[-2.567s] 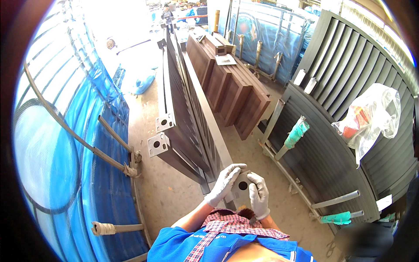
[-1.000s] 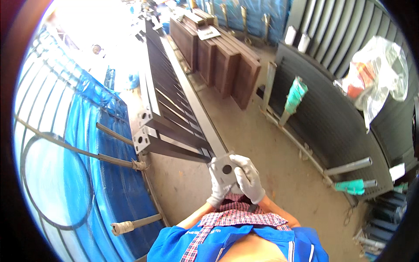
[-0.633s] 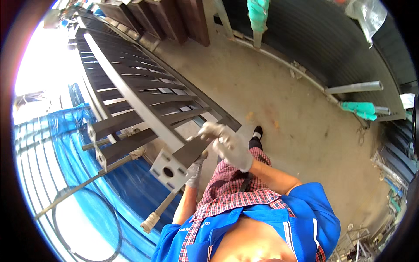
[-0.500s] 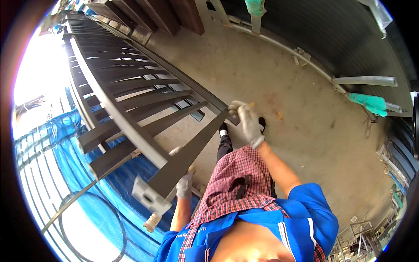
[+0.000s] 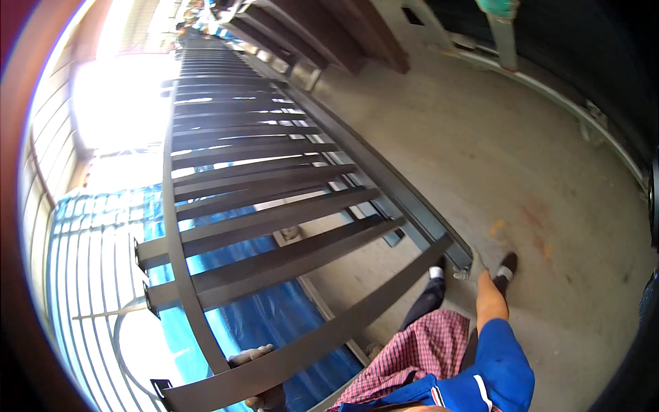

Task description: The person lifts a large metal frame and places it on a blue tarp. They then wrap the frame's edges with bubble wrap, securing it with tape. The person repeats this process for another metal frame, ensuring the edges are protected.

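Gripping with the left hand point(image 5: 251, 356), closing around the end bar point(image 5: 343, 324) of the dark railing point(image 5: 295, 256); apparently touching its lower corner with the right hand point(image 5: 473, 266), not showing how closed. Seemingly supporting the near end above the floor point(image 5: 549, 172), not yet releasing.

Brown panels point(image 5: 322, 34), side by side, upper centre; metal post point(image 5: 506, 48), green wrapping point(image 5: 498, 8) at top; blue sheeting point(image 5: 281, 302), lower left; floor point(image 5: 439, 137), orange-stained.
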Available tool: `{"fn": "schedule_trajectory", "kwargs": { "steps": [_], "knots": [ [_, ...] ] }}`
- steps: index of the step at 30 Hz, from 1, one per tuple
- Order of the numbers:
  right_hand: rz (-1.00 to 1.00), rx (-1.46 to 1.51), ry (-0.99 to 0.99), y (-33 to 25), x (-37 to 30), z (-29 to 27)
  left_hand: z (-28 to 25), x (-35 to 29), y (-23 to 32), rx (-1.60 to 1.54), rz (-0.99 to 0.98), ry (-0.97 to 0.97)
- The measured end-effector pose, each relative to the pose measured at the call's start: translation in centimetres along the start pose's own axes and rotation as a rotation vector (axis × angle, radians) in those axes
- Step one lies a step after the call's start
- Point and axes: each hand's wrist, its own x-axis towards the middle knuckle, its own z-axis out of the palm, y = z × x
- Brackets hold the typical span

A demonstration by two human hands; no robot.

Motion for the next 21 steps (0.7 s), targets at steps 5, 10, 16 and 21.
{"fn": "schedule_trajectory", "kwargs": {
  "steps": [5, 10, 16, 21],
  "knots": [
    [-0.167, 0.358, -0.114, 0.2, 0.6, 1.2, -1.1, 1.0, 0.3, 0.092, 0.015, -0.075],
    [-0.154, 0.374, -0.091, 1.0, 0.5, 1.4, 2.0, 3.8, 3.9, 0.007, 0.242, -0.064],
    [-0.150, 0.416, -0.035, 1.6, -2.2, 2.0, -1.1, 4.9, 3.9, -0.087, 0.275, -0.209],
    [-0.089, 0.323, -0.054, 0.7, -2.5, -0.3, -1.9, 4.3, 3.7, -0.157, 0.292, -0.265]
  ]
}}
